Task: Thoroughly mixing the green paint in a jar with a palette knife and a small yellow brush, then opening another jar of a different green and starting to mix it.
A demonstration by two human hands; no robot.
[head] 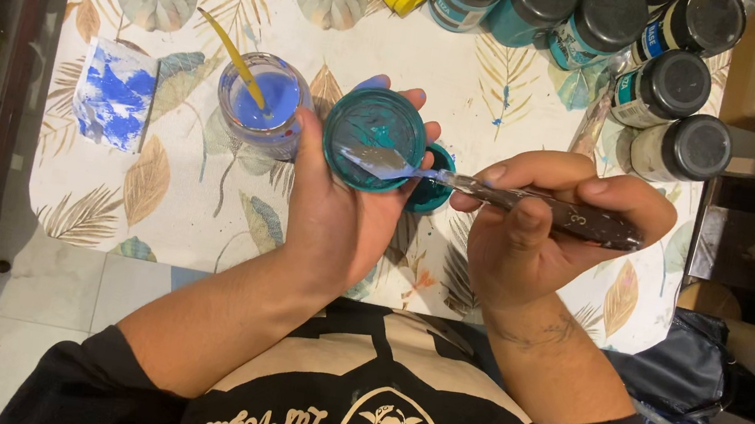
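The left hand [339, 207] cupped an open teal paint jar [374, 138], fingers wrapped round its far side. The right hand [533, 229] pinched a palette knife [498, 196], its blade (smeared pale blue) resting across the jar's mouth. Just left of the jar stood a glass of blue water [263, 102].

The palette knife [384, 162] has a smooth metal blade and a glossy dark handle. Beside it, the teal paint jar [374, 138] gleams wet; the glass cup [263, 103] left of the jar is clear and paint-smeared.
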